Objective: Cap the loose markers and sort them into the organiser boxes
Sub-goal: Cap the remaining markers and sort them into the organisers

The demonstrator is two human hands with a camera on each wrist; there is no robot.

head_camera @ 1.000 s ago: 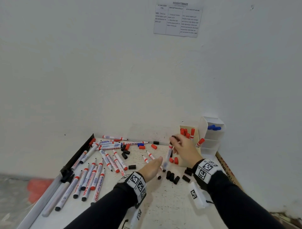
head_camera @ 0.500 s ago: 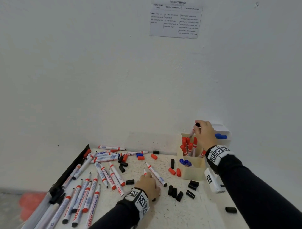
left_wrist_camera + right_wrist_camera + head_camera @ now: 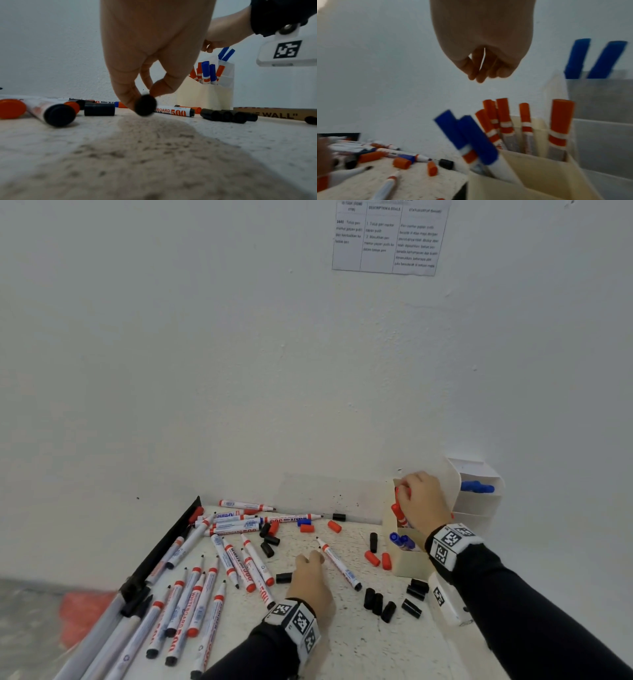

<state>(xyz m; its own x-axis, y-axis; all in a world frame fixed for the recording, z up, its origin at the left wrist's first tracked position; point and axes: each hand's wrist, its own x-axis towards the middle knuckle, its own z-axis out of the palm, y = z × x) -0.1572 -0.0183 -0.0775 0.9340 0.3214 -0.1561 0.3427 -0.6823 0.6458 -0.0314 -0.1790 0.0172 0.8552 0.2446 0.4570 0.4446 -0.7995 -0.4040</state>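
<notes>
My left hand rests low on the speckled table. In the left wrist view its thumb and fingers pinch a marker seen end-on by its black end. Beside it lies another uncapped marker. My right hand hovers over the cream organiser box, just above the red-capped markers. Its fingers hang loosely curled with nothing between them. Blue-capped markers lean in the box's front compartment.
Several uncapped markers lie at the left beside a black tray edge. Loose black caps and red caps are scattered near the box. A white organiser with blue caps stands behind, against the wall.
My right hand has come down from above the box to the red-capped markers, and the marker it held is gone from its fingers. My left hand has closed on a marker.
</notes>
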